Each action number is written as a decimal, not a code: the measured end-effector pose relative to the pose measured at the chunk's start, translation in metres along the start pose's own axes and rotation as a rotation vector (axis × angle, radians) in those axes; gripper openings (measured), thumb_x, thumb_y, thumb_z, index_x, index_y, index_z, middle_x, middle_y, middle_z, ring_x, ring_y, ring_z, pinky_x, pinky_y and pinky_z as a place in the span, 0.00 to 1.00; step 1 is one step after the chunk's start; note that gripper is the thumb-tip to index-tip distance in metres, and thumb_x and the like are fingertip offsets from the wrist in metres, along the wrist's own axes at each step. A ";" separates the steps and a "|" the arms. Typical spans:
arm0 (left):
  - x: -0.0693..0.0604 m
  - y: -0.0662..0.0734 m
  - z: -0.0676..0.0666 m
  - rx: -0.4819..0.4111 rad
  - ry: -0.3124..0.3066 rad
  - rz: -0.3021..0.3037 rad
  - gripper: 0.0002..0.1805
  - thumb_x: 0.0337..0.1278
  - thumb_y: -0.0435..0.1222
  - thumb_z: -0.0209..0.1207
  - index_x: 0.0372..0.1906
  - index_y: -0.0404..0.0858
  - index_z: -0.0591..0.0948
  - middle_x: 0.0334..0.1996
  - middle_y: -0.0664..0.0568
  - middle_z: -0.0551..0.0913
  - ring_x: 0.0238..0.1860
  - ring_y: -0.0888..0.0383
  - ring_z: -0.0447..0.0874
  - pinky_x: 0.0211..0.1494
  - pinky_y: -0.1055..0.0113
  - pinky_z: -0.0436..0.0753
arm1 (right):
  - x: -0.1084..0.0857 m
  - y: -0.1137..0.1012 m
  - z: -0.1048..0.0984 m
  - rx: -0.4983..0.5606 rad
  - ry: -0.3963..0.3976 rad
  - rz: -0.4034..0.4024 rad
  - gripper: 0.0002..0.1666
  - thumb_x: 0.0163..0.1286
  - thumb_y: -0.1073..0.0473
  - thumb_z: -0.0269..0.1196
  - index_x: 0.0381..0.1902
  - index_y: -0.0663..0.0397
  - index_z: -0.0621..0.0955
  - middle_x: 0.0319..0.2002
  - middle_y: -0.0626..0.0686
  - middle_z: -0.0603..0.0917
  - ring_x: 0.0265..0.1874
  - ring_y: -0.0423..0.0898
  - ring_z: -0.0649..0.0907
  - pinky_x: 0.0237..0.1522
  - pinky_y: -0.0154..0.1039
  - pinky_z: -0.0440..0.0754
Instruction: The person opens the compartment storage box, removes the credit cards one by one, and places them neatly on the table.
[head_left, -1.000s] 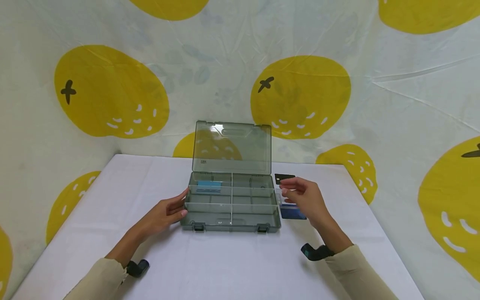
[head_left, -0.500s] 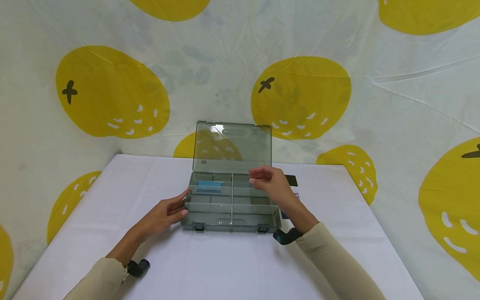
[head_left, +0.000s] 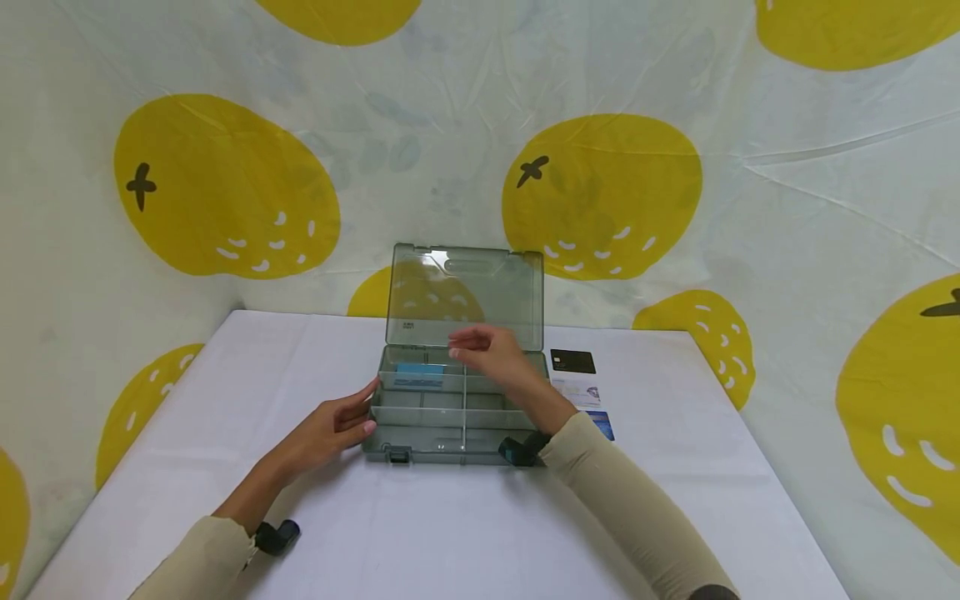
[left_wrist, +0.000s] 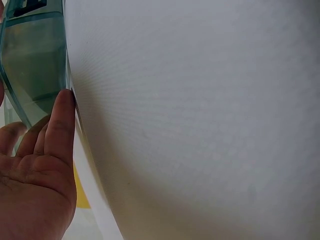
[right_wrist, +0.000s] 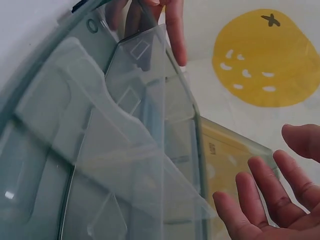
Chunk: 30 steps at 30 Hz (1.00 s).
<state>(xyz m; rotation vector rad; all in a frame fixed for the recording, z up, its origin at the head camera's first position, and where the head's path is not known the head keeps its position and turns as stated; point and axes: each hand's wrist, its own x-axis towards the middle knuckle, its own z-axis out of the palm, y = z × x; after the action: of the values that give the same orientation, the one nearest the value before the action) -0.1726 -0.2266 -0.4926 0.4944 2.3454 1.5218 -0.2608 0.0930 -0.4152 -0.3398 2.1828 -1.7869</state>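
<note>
A translucent grey-green compartment box (head_left: 420, 437) stands on the table with its lid (head_left: 495, 287) raised. Inside its back left compartment lies a light blue card (head_left: 418, 377). My left hand (head_left: 333, 429) rests its extended fingers against the box's left side, which the left wrist view also shows at the box wall (left_wrist: 35, 65). Over the back compartments hovers my right hand (head_left: 495, 358), holding nothing. In the right wrist view its fingers (right_wrist: 275, 192) are loosely bent and apart from the clear dividers (right_wrist: 145, 130). The right forearm hides the box's front right corner.
To the right of the box lie three cards in a column: a black card (head_left: 572, 361), a white card (head_left: 577, 392) and a dark blue card (head_left: 602, 425) partly behind the sleeve. A white cloth covers the table (head_left: 315, 350). Behind hangs a fruit-patterned curtain (head_left: 420, 167).
My right hand has moved left from beside the cards to above the back of the box, uncovering the cards. My left hand has stayed at the box's left side.
</note>
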 end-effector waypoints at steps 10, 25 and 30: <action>-0.001 -0.004 0.001 -0.001 0.005 0.008 0.43 0.78 0.36 0.61 0.87 0.40 0.52 0.85 0.37 0.52 0.80 0.31 0.64 0.75 0.51 0.77 | 0.033 0.010 0.029 0.035 -0.058 0.067 0.21 0.75 0.59 0.69 0.63 0.58 0.84 0.58 0.59 0.89 0.61 0.58 0.86 0.70 0.65 0.80; 0.002 -0.002 0.000 -0.007 -0.005 0.007 0.43 0.78 0.37 0.60 0.87 0.42 0.52 0.86 0.38 0.52 0.80 0.31 0.63 0.75 0.51 0.77 | 0.055 0.010 0.056 -0.011 -0.040 0.145 0.25 0.73 0.57 0.70 0.65 0.58 0.84 0.58 0.57 0.89 0.61 0.58 0.85 0.72 0.61 0.78; 0.001 -0.001 0.000 0.010 0.004 0.006 0.43 0.79 0.37 0.60 0.87 0.43 0.52 0.85 0.38 0.53 0.80 0.31 0.63 0.75 0.49 0.77 | 0.061 0.010 0.063 0.016 -0.036 0.195 0.24 0.74 0.56 0.70 0.65 0.55 0.84 0.60 0.54 0.89 0.66 0.59 0.85 0.71 0.66 0.77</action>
<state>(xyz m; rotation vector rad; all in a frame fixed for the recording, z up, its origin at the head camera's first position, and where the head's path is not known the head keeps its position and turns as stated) -0.1741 -0.2263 -0.4937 0.5023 2.3576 1.5154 -0.2937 0.0156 -0.4410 -0.1491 2.0970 -1.6780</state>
